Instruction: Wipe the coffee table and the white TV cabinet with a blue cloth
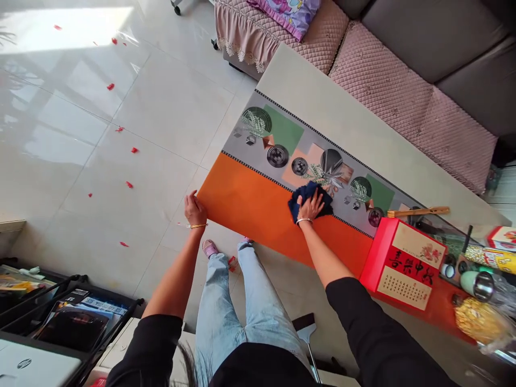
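Note:
My right hand (pixel 310 208) presses down on a crumpled dark blue cloth (pixel 297 196), fingers partly spread over it. The cloth lies on the table, across the border between its orange strip (pixel 250 194) and a grey patterned runner (pixel 298 134). At the table's near left corner, my left hand (pixel 195 208) has its fingers curled against the edge. Those fingertips are partly hidden.
A red gift box (pixel 405 263) stands on the table's right part, beside a wooden stick-like tool (pixel 419 212), a cup, a snack bag and bagged food. A quilted pink sofa (pixel 382 80) runs behind. Red scraps (pixel 134 150) dot the tiled floor; a dustpan (pixel 305 327) is near my legs.

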`<state>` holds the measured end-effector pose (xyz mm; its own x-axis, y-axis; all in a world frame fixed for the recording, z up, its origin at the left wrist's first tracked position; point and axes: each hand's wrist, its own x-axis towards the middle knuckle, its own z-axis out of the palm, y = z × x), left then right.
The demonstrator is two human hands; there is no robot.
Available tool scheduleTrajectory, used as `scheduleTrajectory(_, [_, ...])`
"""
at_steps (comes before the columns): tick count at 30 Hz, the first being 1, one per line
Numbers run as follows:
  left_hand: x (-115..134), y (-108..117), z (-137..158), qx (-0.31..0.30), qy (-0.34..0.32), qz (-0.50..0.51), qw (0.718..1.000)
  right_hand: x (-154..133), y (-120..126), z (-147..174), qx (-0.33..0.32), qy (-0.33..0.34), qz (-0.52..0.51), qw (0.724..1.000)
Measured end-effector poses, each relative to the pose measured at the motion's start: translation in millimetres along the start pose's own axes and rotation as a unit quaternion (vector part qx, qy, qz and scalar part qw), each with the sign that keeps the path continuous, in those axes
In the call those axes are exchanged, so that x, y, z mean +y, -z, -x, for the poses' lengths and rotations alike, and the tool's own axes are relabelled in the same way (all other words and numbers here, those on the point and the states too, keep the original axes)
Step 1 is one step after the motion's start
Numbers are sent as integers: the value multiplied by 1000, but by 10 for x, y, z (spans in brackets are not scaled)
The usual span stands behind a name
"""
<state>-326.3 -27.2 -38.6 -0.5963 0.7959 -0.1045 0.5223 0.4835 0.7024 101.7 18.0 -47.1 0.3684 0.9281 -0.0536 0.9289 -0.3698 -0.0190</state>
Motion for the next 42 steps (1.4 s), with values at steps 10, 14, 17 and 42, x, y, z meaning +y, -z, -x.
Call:
scheduleTrajectory(10, [-901, 542, 811, -90, 147, -76, 982, -2731, 26, 576, -78, 355, -144, 920])
scheduleTrajectory(14, [-1318, 788, 1427, -285, 217, -113, 927, -3143, 61, 1079, -118, 440, -165, 875])
scheduleTrajectory(17, [-1574, 1087, 1894, -411, 258, -147, 862, -3183, 108, 1313, -135, 482, -153, 852])
scheduleTrajectory(42, [-595, 195, 373, -152, 233, 180, 943, -1056, 42, 1896, -176, 568, -81, 800])
